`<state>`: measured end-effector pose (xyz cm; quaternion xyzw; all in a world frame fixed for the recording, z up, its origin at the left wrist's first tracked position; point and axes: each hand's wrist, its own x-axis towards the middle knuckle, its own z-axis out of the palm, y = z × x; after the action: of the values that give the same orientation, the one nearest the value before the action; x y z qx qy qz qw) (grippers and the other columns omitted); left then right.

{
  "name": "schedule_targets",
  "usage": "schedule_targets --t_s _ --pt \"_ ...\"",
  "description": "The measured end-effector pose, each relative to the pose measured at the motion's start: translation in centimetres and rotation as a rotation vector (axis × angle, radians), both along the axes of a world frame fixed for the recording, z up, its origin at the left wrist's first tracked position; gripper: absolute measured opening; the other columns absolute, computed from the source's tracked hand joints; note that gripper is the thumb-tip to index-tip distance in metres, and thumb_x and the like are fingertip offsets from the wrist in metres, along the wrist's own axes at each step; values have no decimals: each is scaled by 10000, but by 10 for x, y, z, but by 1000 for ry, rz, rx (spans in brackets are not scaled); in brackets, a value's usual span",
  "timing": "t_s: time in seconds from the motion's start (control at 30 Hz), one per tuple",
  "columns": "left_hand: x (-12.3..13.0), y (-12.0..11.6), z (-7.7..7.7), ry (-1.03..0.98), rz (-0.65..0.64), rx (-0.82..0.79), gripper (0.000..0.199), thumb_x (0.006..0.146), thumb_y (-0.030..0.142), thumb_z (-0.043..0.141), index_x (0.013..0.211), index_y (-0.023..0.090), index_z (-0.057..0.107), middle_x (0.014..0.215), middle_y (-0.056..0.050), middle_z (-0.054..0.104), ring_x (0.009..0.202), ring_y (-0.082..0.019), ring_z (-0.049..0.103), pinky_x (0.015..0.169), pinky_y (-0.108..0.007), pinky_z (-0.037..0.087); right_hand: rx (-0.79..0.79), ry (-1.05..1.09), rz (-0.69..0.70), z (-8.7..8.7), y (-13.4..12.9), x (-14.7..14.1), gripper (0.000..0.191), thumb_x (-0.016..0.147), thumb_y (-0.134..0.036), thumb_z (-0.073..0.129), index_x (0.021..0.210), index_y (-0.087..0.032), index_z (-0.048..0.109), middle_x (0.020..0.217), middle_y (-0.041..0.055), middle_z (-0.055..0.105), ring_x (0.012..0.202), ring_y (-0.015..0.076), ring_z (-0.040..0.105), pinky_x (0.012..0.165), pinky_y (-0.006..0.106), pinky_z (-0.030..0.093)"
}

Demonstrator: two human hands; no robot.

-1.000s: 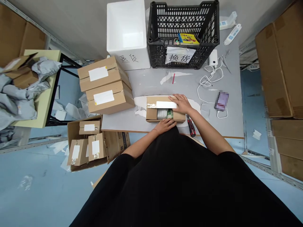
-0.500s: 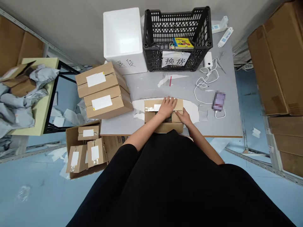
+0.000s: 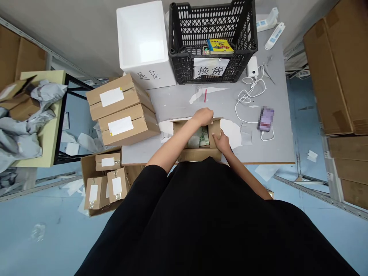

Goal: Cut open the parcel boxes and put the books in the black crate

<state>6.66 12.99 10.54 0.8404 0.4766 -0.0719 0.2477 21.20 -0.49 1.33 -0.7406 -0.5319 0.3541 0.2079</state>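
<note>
Clasping the side flap (image 3: 215, 129) of an open cardboard box (image 3: 198, 154), the right grip (image 3: 222, 141) is shut tight. The left grip (image 3: 203, 117) curls over the far edge, but I can't tell if it holds on. A green packet (image 3: 204, 137) lies in the box, which sits on the gray bench (image 3: 172, 103) below a black crate (image 3: 184, 38).

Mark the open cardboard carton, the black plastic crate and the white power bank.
open cardboard carton (image 3: 199, 154): head view, on its near outer wall.
black plastic crate (image 3: 181, 65): head view, on the lattice of its front wall.
white power bank (image 3: 252, 67): head view, on its top face.
</note>
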Motion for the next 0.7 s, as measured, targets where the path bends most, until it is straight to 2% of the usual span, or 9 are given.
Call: schedule_targets --t_s 0.07,0.13,0.2,0.27,0.33,0.4,0.47,0.6,0.7 --pt "-3 23 3 48 -19 -20 415 761 422 796 1031 109 764 1080 -195 730 1045 -328 679 883 -373 510 1 1 -4 1 0 0 654 918 -543 514 1403 -104 520 1307 199 667 1211 359 632 1039 486 474" --pt "-10 40 -2 75 40 9 603 714 572 804 1084 100 742 1113 -209 716 1089 -357 658 921 -388 492 2 -4 -2 1 0 0 658 923 -531 513 1413 -91 509 1320 208 658 1221 357 628 1043 490 471" --pt "-23 46 -15 68 140 53 739 718 681 749 1187 112 698 1151 -211 704 1143 -368 631 978 -407 460 3 -7 -1 2 -1 0 658 929 -522 508 1413 -77 510 1320 218 656 1219 357 629 1038 487 476" --pt "-39 44 -34 33 241 76 810 756 744 660 1302 147 629 1191 -191 698 1168 -353 619 1015 -422 435 11 1 -1 3 -2 1 651 930 -519 510 1410 -79 517 1314 214 660 1197 349 643 1024 476 487" --pt "-56 37 -55 18 330 9 799 785 766 593 1309 164 627 1241 -176 685 1190 -337 610 1033 -422 426 23 10 -2 3 -3 1 640 929 -516 516 1412 -96 522 1303 201 671 1166 337 660 1009 464 498" --pt "-68 31 -73 -10 432 -148 764 787 769 570 1252 171 667 1249 -151 692 1179 -311 621 996 -380 455 30 11 -6 3 -4 1 628 927 -522 522 1406 -115 533 1280 189 686 1141 332 671 998 460 505" --pt "-73 29 -86 -34 456 -312 664 767 722 617 1144 186 724 1220 -119 714 1152 -285 638 957 -333 473 27 2 -14 3 -4 0 623 927 -539 520 1395 -128 544 1252 184 699 1124 335 676 988 466 509" --pt "-70 34 -99 -2 398 -505 494 697 614 719 982 215 779 1188 -91 737 1119 -282 657 938 -316 481 -2 -13 -18 4 -2 -1 620 929 -566 505 1384 -147 546 1207 176 716 1097 334 683 967 471 517" --pt "-68 38 -97 -13 404 -435 501 687 597 734 1024 229 775 1199 -81 734 1114 -278 662 934 -310 488 -2 -8 -8 5 -2 0 611 923 -567 509 1364 -147 555 1217 177 708 1099 331 679 969 467 517"
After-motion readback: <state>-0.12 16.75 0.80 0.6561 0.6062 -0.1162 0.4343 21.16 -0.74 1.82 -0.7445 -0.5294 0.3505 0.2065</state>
